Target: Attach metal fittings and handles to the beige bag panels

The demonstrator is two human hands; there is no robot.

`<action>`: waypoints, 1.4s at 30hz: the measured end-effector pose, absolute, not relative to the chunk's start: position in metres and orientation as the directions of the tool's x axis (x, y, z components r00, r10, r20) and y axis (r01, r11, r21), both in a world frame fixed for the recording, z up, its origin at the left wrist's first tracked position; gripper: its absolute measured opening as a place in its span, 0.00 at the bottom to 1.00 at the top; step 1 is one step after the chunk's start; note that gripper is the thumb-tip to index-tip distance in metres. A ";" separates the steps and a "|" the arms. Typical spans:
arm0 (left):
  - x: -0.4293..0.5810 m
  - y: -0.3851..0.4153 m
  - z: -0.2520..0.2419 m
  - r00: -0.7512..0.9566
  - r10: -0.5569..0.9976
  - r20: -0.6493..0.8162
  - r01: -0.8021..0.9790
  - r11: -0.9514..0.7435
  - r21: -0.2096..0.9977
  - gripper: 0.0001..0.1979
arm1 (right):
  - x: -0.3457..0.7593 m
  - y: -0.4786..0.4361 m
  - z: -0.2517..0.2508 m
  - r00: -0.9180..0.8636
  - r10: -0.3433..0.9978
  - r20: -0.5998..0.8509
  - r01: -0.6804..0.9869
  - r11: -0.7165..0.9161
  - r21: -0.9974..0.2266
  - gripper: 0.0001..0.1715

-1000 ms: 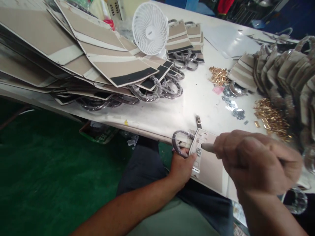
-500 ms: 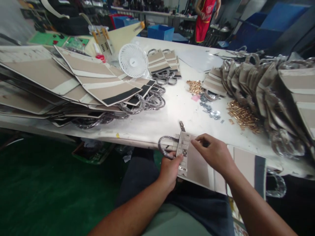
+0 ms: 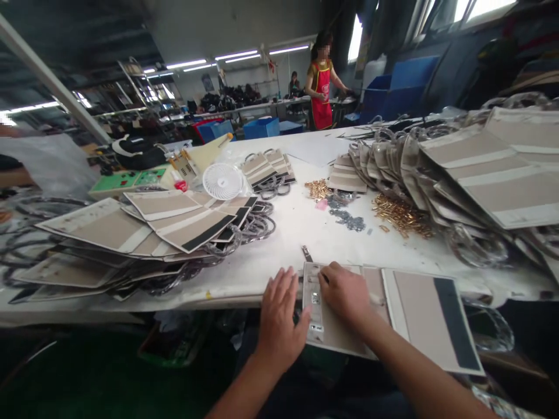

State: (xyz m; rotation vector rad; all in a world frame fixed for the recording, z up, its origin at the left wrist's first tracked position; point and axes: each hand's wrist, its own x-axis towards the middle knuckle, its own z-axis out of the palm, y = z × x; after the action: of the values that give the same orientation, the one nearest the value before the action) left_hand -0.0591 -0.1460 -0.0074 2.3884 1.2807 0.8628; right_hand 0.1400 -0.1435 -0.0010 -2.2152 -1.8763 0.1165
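A beige bag panel point(image 3: 410, 308) with a dark band at its right end lies along the table's front edge. Small metal plates point(image 3: 315, 298) sit on the pale strip at its left end. My left hand point(image 3: 282, 317) is open, fingers stretched out beside the panel's left edge, covering the handle there. My right hand point(image 3: 347, 294) is closed and pressed down on the panel near that strip; what its fingers hold, if anything, is hidden. A short dark strap with a metal end point(image 3: 306, 253) sticks out beyond the panel's far edge. A plastic-wrapped handle point(image 3: 491, 329) hangs at the right end.
Bag panels with wrapped handles are piled at left point(image 3: 105, 227) and right point(image 3: 493, 169). Loose gold fittings point(image 3: 399, 215) and grey metal plates point(image 3: 347, 220) lie mid-table. A white fan point(image 3: 222, 181) stands behind. A person in a red apron point(image 3: 322, 96) stands beyond the table.
My left hand has let go of the panel's left end and spread its fingers. My right hand has come down onto the panel and closed. The view has tilted up.
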 end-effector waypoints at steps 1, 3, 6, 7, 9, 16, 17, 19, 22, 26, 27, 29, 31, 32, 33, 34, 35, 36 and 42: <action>-0.054 -0.136 -0.004 0.550 0.783 0.289 0.653 -0.620 0.435 0.31 | 0.139 -0.144 -0.003 0.175 0.979 0.101 0.965 -0.151 -0.214 0.17; -0.043 -0.119 0.000 0.653 0.744 0.143 0.670 -0.656 0.348 0.32 | 0.136 -0.145 -0.009 0.169 0.978 0.120 0.969 -0.143 -0.199 0.17; -0.035 -0.105 -0.002 0.665 0.743 0.073 0.704 -0.657 0.269 0.31 | 0.134 -0.146 -0.020 0.150 0.976 0.158 0.972 -0.116 -0.204 0.14; -0.035 -0.102 -0.004 0.670 0.738 0.079 0.705 -0.666 0.245 0.30 | 0.133 -0.145 -0.023 0.143 0.975 0.169 0.972 -0.106 -0.208 0.13; -0.040 -0.095 -0.013 0.679 0.727 0.098 0.703 -0.683 0.197 0.30 | 0.130 -0.141 -0.027 0.136 0.974 0.182 0.971 -0.095 -0.218 0.11; -0.052 -0.065 -0.051 0.745 0.614 0.260 0.622 -0.781 0.060 0.31 | 0.124 -0.124 -0.025 0.103 0.988 0.116 0.971 -0.074 -0.229 0.13; -0.052 -0.063 -0.055 0.737 0.615 0.281 0.629 -0.776 0.048 0.30 | 0.124 -0.122 -0.025 0.093 0.989 0.115 0.973 -0.066 -0.223 0.13; -0.050 -0.061 -0.061 0.713 0.633 0.301 0.655 -0.755 0.037 0.30 | 0.125 -0.119 -0.026 0.067 0.990 0.128 0.980 -0.041 -0.196 0.13; -0.050 -0.060 -0.059 0.716 0.636 0.288 0.658 -0.753 0.027 0.30 | 0.124 -0.115 -0.024 0.016 0.986 0.164 0.992 0.004 -0.124 0.13; -0.054 -0.058 -0.051 0.784 0.560 0.268 0.582 -0.813 -0.003 0.31 | 0.122 -0.116 -0.011 0.001 0.991 0.134 0.990 0.018 -0.137 0.14; -0.055 -0.058 -0.050 0.784 0.557 0.274 0.581 -0.814 -0.005 0.31 | 0.125 -0.117 -0.006 0.003 0.994 0.113 0.987 0.016 -0.161 0.13; -0.057 -0.057 -0.052 0.780 0.557 0.284 0.582 -0.813 -0.002 0.33 | 0.138 -0.116 0.005 0.028 0.996 0.084 0.972 -0.007 -0.236 0.11; -0.059 -0.055 -0.057 0.779 0.556 0.289 0.578 -0.816 0.012 0.35 | 0.166 -0.112 0.014 0.131 0.988 0.086 0.937 -0.095 -0.336 0.13; -0.060 -0.054 -0.059 0.780 0.554 0.289 0.574 -0.819 0.021 0.36 | 0.185 -0.107 0.018 0.217 0.972 0.088 0.905 -0.166 -0.392 0.13; -0.061 -0.054 -0.062 0.779 0.555 0.291 0.572 -0.820 0.031 0.36 | 0.207 -0.102 0.020 0.295 0.952 0.085 0.878 -0.235 -0.416 0.14; -0.062 -0.053 -0.065 0.779 0.555 0.292 0.570 -0.821 0.041 0.36 | 0.230 -0.095 0.021 0.351 0.933 0.079 0.864 -0.290 -0.411 0.16; -0.062 -0.052 -0.068 0.776 0.558 0.293 0.571 -0.820 0.049 0.36 | 0.252 -0.088 0.021 0.406 0.912 0.064 0.848 -0.350 -0.397 0.19; -0.063 -0.052 -0.071 0.774 0.561 0.293 0.572 -0.818 0.057 0.36 | 0.274 -0.080 0.019 0.449 0.892 0.043 0.834 -0.402 -0.379 0.22; -0.062 -0.052 -0.088 0.736 0.576 0.355 0.586 -0.805 0.092 0.38 | 0.337 -0.048 -0.008 0.560 0.824 -0.083 0.764 -0.553 -0.333 0.24</action>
State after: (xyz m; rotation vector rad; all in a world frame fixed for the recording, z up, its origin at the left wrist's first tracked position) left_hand -0.0622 -0.0525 -0.0878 2.9511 0.9880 0.5891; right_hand 0.3367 -0.0477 -0.0078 -2.5369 -1.3198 0.3350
